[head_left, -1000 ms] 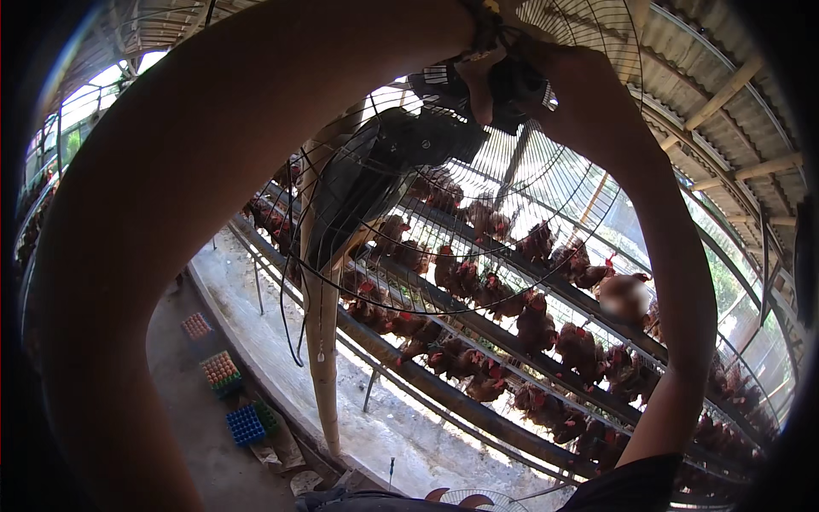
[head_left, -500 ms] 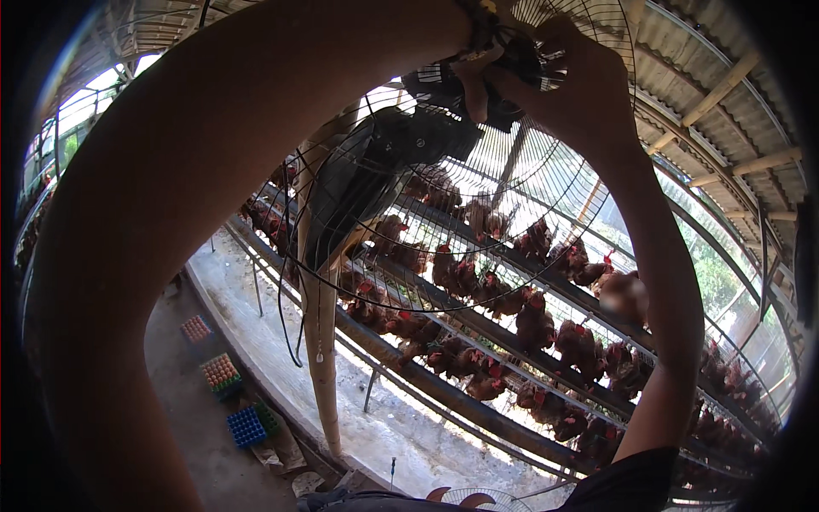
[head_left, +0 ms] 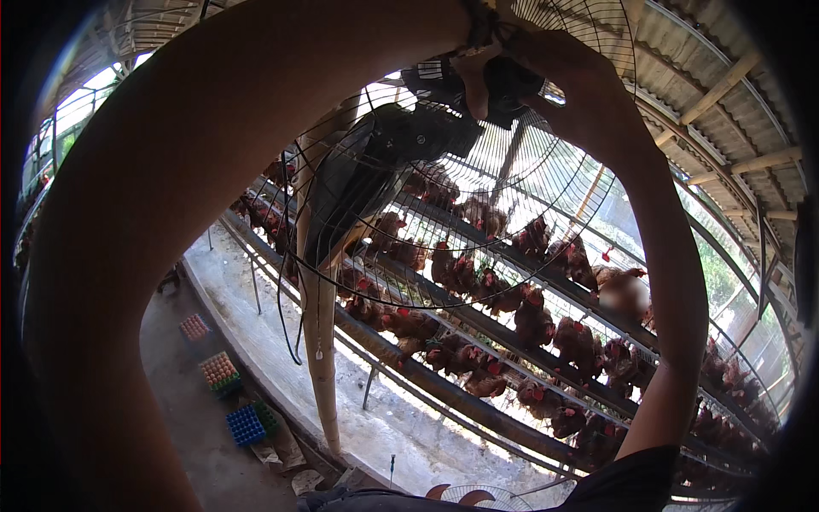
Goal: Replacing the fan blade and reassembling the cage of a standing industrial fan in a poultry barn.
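Note:
Both my arms are raised around a fan with a round wire guard (head_left: 401,305), high in front of me. Behind the wires is the fan's black motor housing (head_left: 514,92). My left hand (head_left: 472,78) comes over the top, fingers bent down against the housing's left side; part of the hand is hidden. From the right, my right hand (head_left: 584,75) curls its fingers and thumb about the housing's other side. A dark bracket (head_left: 397,136) with a grey lower part sits lower left of the housing, beside a bamboo post (head_left: 322,375). A thin black cord (head_left: 284,328) dangles from it.
Tiered wire cages with brown hens (head_left: 533,320) run behind the fan, with long troughs (head_left: 478,418) along them. On the floor at left lie egg trays (head_left: 219,372) and blue empty trays (head_left: 246,425). Corrugated roofing (head_left: 708,60) slopes at upper right.
My right hand has shifted slightly right, its thumb drawing back across the housing. My left hand stays in nearly the same place, and the fan has hardly moved.

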The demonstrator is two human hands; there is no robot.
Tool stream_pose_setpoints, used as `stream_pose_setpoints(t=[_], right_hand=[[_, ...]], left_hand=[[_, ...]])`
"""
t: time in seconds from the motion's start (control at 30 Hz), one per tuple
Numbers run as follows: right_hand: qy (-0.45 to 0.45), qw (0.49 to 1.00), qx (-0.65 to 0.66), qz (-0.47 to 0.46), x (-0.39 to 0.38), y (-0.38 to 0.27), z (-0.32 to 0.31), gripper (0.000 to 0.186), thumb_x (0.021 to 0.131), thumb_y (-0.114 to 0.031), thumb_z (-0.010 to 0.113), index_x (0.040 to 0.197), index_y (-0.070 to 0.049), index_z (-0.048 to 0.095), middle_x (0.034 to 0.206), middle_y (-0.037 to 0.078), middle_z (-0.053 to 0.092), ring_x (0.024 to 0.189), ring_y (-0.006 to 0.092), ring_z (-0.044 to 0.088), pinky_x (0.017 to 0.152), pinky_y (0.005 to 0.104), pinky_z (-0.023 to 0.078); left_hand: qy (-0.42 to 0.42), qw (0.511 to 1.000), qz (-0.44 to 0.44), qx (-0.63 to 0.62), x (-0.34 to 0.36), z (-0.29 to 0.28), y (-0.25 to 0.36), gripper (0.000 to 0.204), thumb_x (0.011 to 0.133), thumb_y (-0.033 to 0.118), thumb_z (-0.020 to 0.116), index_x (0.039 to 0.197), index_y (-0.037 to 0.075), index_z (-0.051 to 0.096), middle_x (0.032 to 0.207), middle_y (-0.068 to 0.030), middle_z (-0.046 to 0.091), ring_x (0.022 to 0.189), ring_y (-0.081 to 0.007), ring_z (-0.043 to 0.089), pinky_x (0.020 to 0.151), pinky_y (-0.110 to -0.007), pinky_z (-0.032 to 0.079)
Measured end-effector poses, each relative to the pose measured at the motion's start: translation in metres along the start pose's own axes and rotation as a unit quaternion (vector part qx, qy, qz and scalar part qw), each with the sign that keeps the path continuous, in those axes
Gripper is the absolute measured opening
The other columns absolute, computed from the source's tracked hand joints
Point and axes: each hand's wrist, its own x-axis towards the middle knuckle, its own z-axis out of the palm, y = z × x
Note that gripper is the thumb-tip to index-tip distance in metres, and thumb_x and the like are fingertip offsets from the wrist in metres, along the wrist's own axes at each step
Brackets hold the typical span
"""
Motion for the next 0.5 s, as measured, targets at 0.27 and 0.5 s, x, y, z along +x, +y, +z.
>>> stream_pose_setpoints(t=[0.27, 0.5], right_hand=[[0.069, 0.976, 0.13, 0.163, 0.026, -0.033, 0.007, 0.061, 0.073, -0.022, 0.093, 0.127, -0.012, 0.065, 0.121, 0.012, 0.072, 0.116, 0.0273, 0.07, 0.099, 0.0396, 0.058], [-0.063, 0.925, 0.137, 0.348, 0.006, -0.018, -0.005, 0.068, 0.078, -0.029, 0.089, 0.138, -0.011, 0.061, 0.11, 0.011, 0.076, 0.095, 0.0276, 0.077, 0.09, 0.0368, 0.061]], left_hand=[[0.026, 0.914, 0.059, 0.401, 0.001, -0.056, 0.009, 0.119, 0.085, 0.044, 0.084, 0.164, 0.039, -0.005, 0.164, -0.0135, 0.028, 0.147, -0.0409, 0.034, 0.117, -0.077, 0.029], [-0.273, 0.397, -0.031, 0.876, 0.03, 0.052, 0.056, 0.13, 0.061, 0.071, 0.089, 0.163, 0.046, 0.013, 0.166, -0.0157, 0.027, 0.153, -0.045, 0.022, 0.113, -0.088, 0.012]])
